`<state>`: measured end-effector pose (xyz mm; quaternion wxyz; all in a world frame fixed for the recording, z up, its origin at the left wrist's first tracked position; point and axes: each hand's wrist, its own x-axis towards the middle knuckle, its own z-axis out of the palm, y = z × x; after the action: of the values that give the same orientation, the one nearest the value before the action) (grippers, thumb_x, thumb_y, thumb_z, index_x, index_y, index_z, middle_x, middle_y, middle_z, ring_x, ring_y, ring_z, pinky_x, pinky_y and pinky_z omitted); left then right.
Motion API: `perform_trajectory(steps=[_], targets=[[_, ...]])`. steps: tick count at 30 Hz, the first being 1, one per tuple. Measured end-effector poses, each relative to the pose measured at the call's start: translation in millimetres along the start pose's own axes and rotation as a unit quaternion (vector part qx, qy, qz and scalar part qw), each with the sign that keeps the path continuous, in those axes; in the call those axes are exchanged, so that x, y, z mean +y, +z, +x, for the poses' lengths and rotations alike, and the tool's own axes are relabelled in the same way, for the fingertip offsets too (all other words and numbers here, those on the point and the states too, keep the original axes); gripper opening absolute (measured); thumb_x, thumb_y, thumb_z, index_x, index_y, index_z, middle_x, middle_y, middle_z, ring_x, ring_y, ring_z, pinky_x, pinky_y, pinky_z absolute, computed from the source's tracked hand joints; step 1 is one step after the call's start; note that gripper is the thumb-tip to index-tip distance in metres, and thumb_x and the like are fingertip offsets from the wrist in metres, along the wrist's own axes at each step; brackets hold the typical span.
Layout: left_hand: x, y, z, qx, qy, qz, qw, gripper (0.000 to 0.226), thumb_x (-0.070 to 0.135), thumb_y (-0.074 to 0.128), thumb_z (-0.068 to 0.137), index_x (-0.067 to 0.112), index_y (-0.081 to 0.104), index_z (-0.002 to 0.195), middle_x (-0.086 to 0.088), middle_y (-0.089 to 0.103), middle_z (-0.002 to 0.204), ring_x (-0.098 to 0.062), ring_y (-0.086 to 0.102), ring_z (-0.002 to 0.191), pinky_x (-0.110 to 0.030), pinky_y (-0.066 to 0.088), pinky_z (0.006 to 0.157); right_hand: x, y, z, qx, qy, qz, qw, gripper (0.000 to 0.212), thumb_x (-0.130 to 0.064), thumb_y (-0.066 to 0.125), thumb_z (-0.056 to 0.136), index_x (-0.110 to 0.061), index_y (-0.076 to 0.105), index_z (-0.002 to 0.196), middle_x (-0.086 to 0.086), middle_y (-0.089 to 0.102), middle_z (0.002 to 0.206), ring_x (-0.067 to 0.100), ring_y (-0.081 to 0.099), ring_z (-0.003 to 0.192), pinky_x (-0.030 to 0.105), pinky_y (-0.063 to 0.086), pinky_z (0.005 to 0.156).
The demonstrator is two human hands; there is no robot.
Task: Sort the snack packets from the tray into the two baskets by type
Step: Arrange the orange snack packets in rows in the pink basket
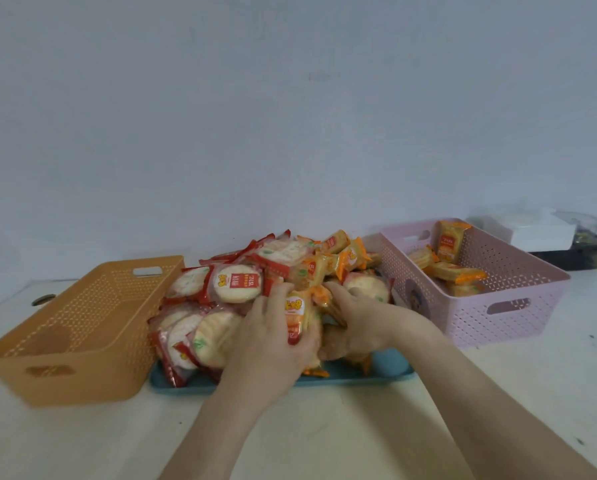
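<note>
White counter (324,427) against a pale wall (290,98); far right, a white box (539,230) resting on a black tray (581,254); far left, a small round object (43,300).

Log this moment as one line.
left hand: on orange packet | right hand: in pile | pink basket: orange packets | orange basket: no packets

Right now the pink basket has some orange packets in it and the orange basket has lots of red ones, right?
Not quite. The head view shows the orange basket with no packets in it yet. The red packets are in the pile on the tray. The rest is right: the pink basket does hold some orange packets.
</note>
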<state>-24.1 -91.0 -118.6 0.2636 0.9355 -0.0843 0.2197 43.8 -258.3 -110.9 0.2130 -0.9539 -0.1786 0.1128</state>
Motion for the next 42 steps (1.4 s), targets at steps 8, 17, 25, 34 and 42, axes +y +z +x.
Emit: perform_trajectory(steps=[8,17,25,34,42], targets=[[-1,8,-14,-0.097,-0.029,0.056,0.993,0.1,0.053,0.07,0.076,0.033,0.005,0.149,0.001,0.048,0.131,-0.022,0.052,0.116,-0.03,0.043,0.093,-4,3,-16,0.035,0.046,0.306,0.95,0.022,-0.024,0.075,0.081,-0.025,0.056,0.093,-0.002,0.065,0.095,0.011,0.064,0.086,0.027,0.056,0.071],[-6,4,-5,-0.043,-0.087,-0.208,0.973,0.078,0.029,0.08,0.073,0.05,0.033,0.131,0.02,0.06,0.11,0.001,0.06,0.095,-0.023,0.053,0.084,-4,15,-36,-0.013,0.074,0.569,0.819,0.015,-0.015,0.068,0.088,-0.016,0.066,0.103,0.006,0.068,0.085,0.016,0.066,0.076,0.027,0.056,0.058],[-2,-31,-5,-0.001,-0.075,-0.225,0.971,0.08,0.033,0.076,0.069,0.052,0.03,0.132,0.016,0.063,0.108,-0.011,0.063,0.098,-0.037,0.054,0.086,-62,-2,-57,0.069,-0.013,0.48,0.874,0.022,-0.018,0.066,0.09,-0.022,0.065,0.111,0.003,0.072,0.105,0.022,0.068,0.092,0.047,0.057,0.083],[-41,-171,5,0.21,-0.052,-0.192,0.957,0.076,0.018,0.071,0.077,0.052,0.03,0.131,0.012,0.067,0.089,-0.003,0.065,0.076,-0.024,0.054,0.07,-221,-18,-8,0.178,-0.176,0.54,0.803,0.03,-0.012,0.066,0.08,-0.019,0.061,0.109,0.01,0.071,0.106,0.027,0.07,0.098,0.049,0.057,0.086],[-132,-191,13,0.155,-0.22,-0.133,0.954,0.114,0.023,0.075,0.056,0.06,0.006,0.138,0.002,0.039,0.145,-0.026,0.042,0.132,-0.053,0.044,0.101,-277,15,40,0.045,-0.107,0.409,0.905,0.082,-0.026,0.057,0.092,-0.022,0.004,0.156,0.003,0.037,0.15,0.017,0.043,0.125,0.028,0.038,0.093]])
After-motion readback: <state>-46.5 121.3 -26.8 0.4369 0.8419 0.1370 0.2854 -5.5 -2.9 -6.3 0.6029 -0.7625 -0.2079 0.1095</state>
